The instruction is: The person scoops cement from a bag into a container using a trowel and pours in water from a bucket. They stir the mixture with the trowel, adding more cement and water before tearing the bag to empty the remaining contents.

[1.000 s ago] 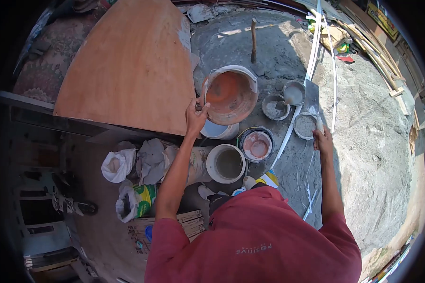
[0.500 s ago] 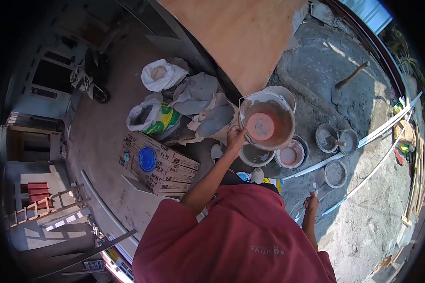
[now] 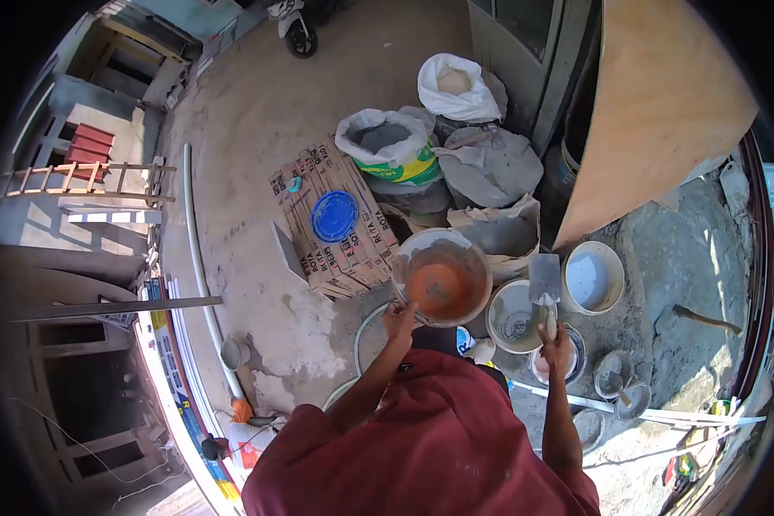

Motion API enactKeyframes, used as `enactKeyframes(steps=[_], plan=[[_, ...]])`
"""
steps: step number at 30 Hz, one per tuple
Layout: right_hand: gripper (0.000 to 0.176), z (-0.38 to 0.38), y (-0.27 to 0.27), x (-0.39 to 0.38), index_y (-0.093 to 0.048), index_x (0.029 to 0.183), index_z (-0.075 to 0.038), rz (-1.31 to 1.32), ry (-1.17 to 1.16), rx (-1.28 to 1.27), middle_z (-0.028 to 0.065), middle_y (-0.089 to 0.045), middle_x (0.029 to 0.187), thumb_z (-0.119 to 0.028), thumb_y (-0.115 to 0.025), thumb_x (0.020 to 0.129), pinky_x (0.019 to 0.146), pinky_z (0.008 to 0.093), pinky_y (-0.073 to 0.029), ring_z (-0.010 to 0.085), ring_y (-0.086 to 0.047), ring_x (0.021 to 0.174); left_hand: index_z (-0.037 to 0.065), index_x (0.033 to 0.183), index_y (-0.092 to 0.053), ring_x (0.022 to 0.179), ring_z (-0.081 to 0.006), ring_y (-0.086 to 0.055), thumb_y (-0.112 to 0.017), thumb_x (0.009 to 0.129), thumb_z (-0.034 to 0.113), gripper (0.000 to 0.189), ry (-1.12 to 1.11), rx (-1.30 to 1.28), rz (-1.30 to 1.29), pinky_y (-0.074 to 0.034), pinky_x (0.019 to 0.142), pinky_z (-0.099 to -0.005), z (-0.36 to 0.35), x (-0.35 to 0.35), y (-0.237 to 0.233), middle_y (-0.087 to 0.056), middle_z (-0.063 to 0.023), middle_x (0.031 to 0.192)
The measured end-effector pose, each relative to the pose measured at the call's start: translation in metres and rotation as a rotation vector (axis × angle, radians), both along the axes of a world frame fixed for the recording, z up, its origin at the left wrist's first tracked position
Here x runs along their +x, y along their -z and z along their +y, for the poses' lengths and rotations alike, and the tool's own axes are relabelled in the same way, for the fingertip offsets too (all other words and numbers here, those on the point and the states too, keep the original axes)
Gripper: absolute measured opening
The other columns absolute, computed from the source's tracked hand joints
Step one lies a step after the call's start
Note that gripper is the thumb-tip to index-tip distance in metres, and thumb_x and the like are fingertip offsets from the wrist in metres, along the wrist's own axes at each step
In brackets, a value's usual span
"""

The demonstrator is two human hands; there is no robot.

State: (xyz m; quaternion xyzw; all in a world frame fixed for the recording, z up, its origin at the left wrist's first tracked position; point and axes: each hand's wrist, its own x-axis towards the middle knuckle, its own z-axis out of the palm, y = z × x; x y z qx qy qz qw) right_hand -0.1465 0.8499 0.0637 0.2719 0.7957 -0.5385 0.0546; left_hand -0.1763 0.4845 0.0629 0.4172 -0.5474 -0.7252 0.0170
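Note:
My left hand [image 3: 399, 320] is closed on the rim of a mortar-stained bucket [image 3: 417, 261] with a reddish-orange inner bottom. The bucket is tipped so that its inside faces me. In my right hand [image 3: 558, 351] is the handle of a trowel [image 3: 544, 279], its flat grey blade pointing away from me. Below the blade stands a pale bucket [image 3: 500, 320] with greyish liquid in it. Partly behind my right hand is another bucket [image 3: 578, 365] with pinkish contents. A white bucket [image 3: 615, 279] with pale liquid is to the right of the trowel.
Stacked cartons [image 3: 305, 176] carry a blue lid [image 3: 334, 216]. Beyond them are an open white-and-green sack [image 3: 404, 163], a white sack [image 3: 460, 95] and an opened paper bag [image 3: 525, 232]. A wooden board [image 3: 654, 95] leans at the right. Small pails [image 3: 612, 375] and long white strips [image 3: 662, 414] lie right.
My view has turned, bringing sacks and cartons rightward. The held bucket is now nearer the cartons. My right hand has come up, with the trowel now plainly visible over the buckets.

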Motion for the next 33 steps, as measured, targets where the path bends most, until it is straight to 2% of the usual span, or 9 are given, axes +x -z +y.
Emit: enactKeyframes(steps=[1, 6, 9, 11, 17, 19, 25, 29, 33], plan=[[0.04, -0.009, 0.011, -0.038, -0.056, 0.104, 0.0, 0.089, -0.093, 0.018, 0.005, -0.056, 0.063, -0.029, -0.069, 0.08, 0.034, 0.0256, -0.037, 0.0106, -0.047, 0.039, 0.006, 0.083, -0.049, 0.069, -0.0158, -0.059, -0.069, 0.076, 0.01, 0.021, -0.019, 0.017, -0.048, -0.059, 0.058, -0.0373, -0.001, -0.002, -0.006, -0.055, -0.0058, 0.083], [0.04, -0.083, 0.014, -0.206, -0.057, 0.1, 0.0, 0.005, -0.106, -0.206, 0.0004, -0.049, 0.06, -0.034, -0.068, 0.082, 0.034, 0.0237, -0.033, 0.0067, -0.043, 0.039, 0.006, 0.081, -0.049, 0.063, -0.0163, -0.06, -0.068, 0.075, 0.007, 0.02, 0.041, 0.077, -0.152, -0.058, 0.052, -0.0353, -0.006, -0.023, -0.006, -0.057, -0.0065, 0.078], [0.05, -0.119, 0.069, -0.278, -0.059, 0.103, 0.004, 0.18, -0.152, 0.201, 0.0135, -0.064, 0.078, -0.038, -0.07, 0.077, 0.065, 0.0342, -0.049, 0.0223, -0.062, 0.069, 0.005, 0.079, -0.048, 0.061, -0.0172, -0.061, -0.067, 0.074, 0.006, 0.019, 0.06, 0.072, -0.2, -0.059, 0.051, -0.0346, -0.017, -0.032, -0.011, -0.057, -0.0072, 0.076], [0.054, -0.142, 0.069, -0.315, -0.059, 0.106, 0.004, 0.09, -0.043, 0.135, 0.0191, -0.065, 0.089, -0.038, -0.07, 0.075, 0.079, 0.0362, -0.046, 0.0283, -0.063, 0.085, 0.004, 0.078, -0.048, 0.061, -0.0179, -0.061, -0.066, 0.073, 0.005, 0.019, 0.065, 0.061, -0.238, -0.059, 0.05, -0.0345, -0.027, -0.039, -0.012, -0.057, -0.0073, 0.075], [0.064, -0.171, 0.164, -0.387, -0.055, 0.115, 0.003, 0.082, 0.286, -0.004, 0.0207, -0.064, 0.096, -0.042, -0.071, 0.073, 0.079, 0.0385, -0.047, 0.0338, -0.062, 0.087, 0.0, 0.078, -0.046, 0.069, -0.0175, -0.06, -0.065, 0.07, 0.003, 0.02, 0.13, -0.128, -0.262, -0.059, 0.052, -0.0333, -0.062, -0.057, -0.033, -0.055, -0.0099, 0.08], [0.068, -0.17, 0.161, -0.385, -0.052, 0.119, 0.003, 0.1, 0.365, -0.126, 0.021, -0.063, 0.099, -0.043, -0.072, 0.073, 0.08, 0.0395, -0.047, 0.0354, -0.061, 0.089, -0.002, 0.079, -0.046, 0.073, -0.0172, -0.059, -0.065, 0.069, 0.001, 0.022, 0.181, -0.225, -0.275, -0.058, 0.051, -0.0309, -0.065, -0.069, -0.05, -0.054, -0.0102, 0.081], [0.067, -0.176, 0.093, -0.3, -0.047, 0.124, 0.002, 0.279, 0.273, 0.343, 0.0181, -0.059, 0.11, -0.037, -0.072, 0.075, 0.085, 0.0386, -0.046, 0.033, -0.057, 0.098, 0.001, 0.081, -0.046, 0.067, -0.0142, -0.056, -0.066, 0.068, 0.0, 0.023, 0.353, -0.271, -0.251, -0.045, 0.049, -0.0262, -0.076, -0.072, -0.032, -0.05, -0.0066, 0.075], [0.052, -0.178, 0.005, -0.211, -0.051, 0.12, -0.001, 0.112, 0.146, -0.043, 0.011, -0.06, 0.076, -0.031, -0.068, 0.081, 0.063, 0.033, -0.046, 0.0218, -0.058, 0.068, 0.001, 0.08, -0.046, 0.066, -0.0129, -0.056, -0.067, 0.067, -0.001, 0.025, 0.566, -0.443, -0.103, -0.045, 0.054, -0.0256, -0.057, -0.071, -0.029, -0.05, -0.0071, 0.074], [0.042, -0.16, -0.056, -0.141, -0.054, 0.118, -0.002, 0.187, -0.051, -0.02, 0.0081, -0.057, 0.068, -0.027, -0.063, 0.086, 0.058, 0.0294, -0.043, 0.0171, -0.054, 0.061, -0.001, 0.079, -0.047, 0.064, -0.0146, -0.051, -0.07, 0.065, 0.003, 0.027, 0.811, -0.501, 0.143, -0.043, 0.057, -0.0283, -0.001, -0.055, -0.026, -0.05, -0.0081, 0.077]])
